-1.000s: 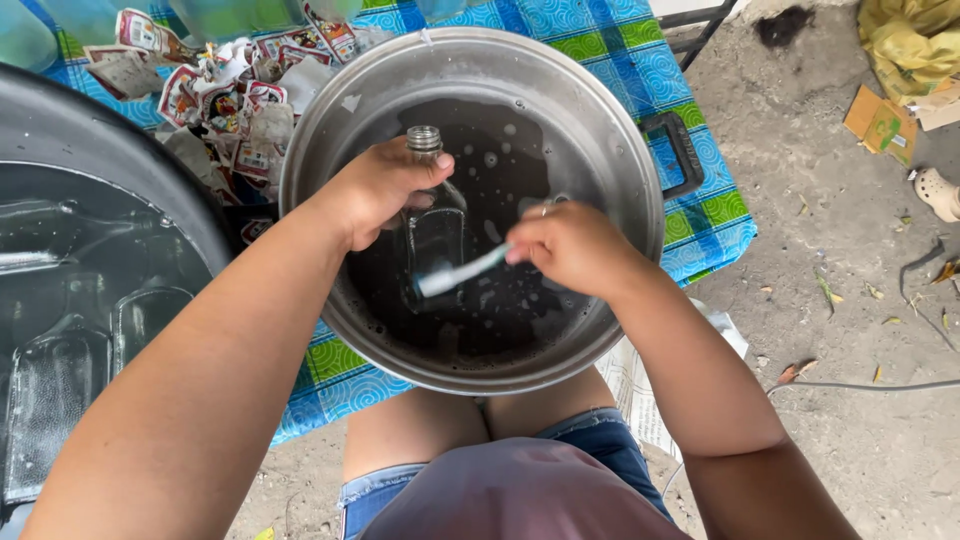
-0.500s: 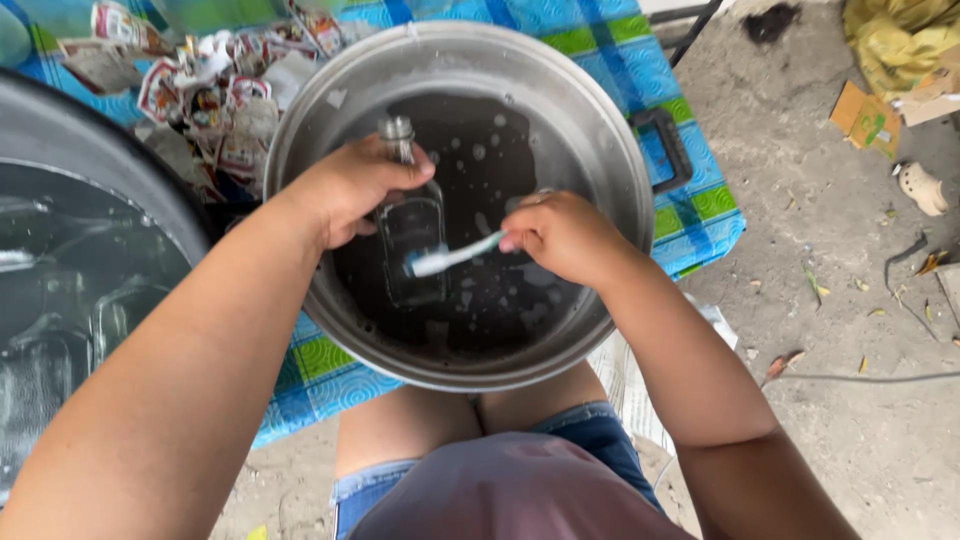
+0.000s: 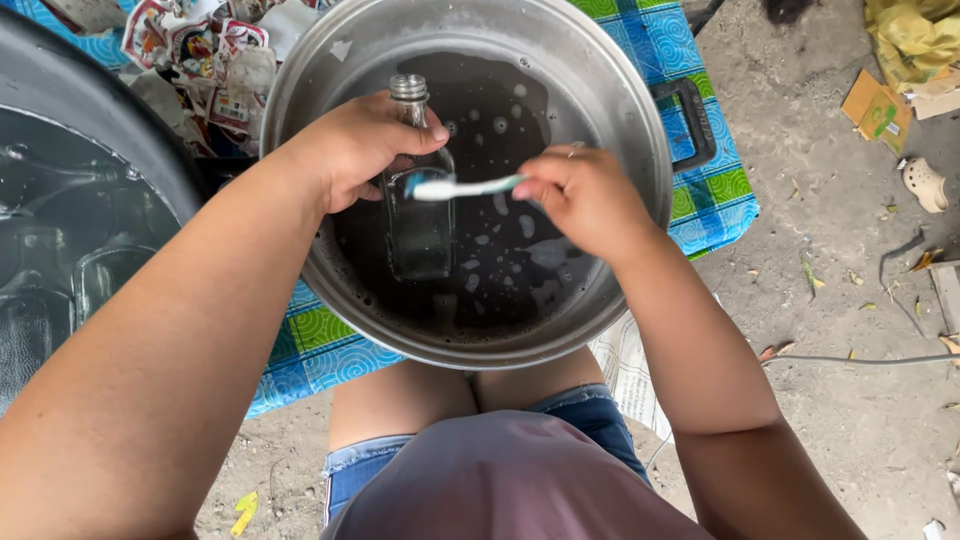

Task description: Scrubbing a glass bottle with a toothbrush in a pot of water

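The clear glass bottle (image 3: 418, 200) with its short threaded neck stands tilted over the dark soapy water inside the big round metal pot (image 3: 640, 130). From the head view, my left hand (image 3: 355, 150) is closed around the shoulder of this bottle, thumb over the front, and it holds the neck up and away from me. My right hand (image 3: 580, 195) is closed on the handle of the white and teal toothbrush (image 3: 465, 187), and the bristle end lies against the side of the bottle, just below my left thumb. I judge that the step in hand is scrubbing the outside wall of the bottle. The next move calls, I think, for firm short strokes and for turning the bottle a little in the left hand, because wet glass can slip.

The pot rests on a desk covered with a blue and green patterned cloth (image 3: 715, 195). Torn paper labels (image 3: 200, 50) lie in a heap beyond the pot on the left. A dark tub (image 3: 110, 130) with more glass bottles under water is at my left.
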